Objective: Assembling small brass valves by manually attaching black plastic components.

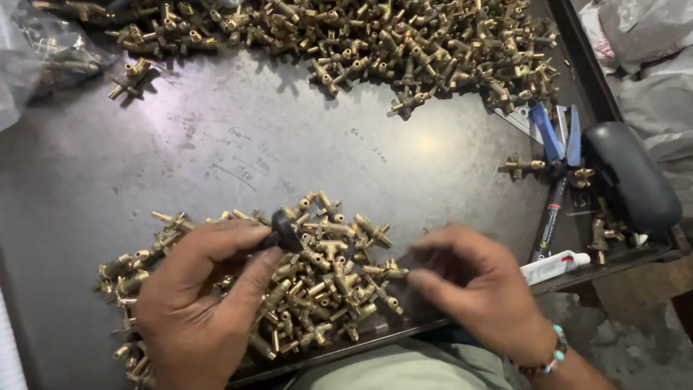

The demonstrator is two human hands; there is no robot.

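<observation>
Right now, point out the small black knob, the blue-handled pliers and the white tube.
small black knob (283,232), head view, on its rounded cap.
blue-handled pliers (557,137), head view, on a blue handle.
white tube (552,266), head view, mid-body.

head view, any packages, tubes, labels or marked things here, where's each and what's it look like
Small tube: front right table edge, white with red cap end, lying flat.
Marker pen: right of the hands, black with a pale label.
Plastic bags: top left corner, clear and crumpled.
Chalk marks: table centre, faint.

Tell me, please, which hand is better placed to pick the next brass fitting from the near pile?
Probably the right hand: it looks empty and rests at the near pile of brass fittings, while the left hand pinches a black knob.
</observation>
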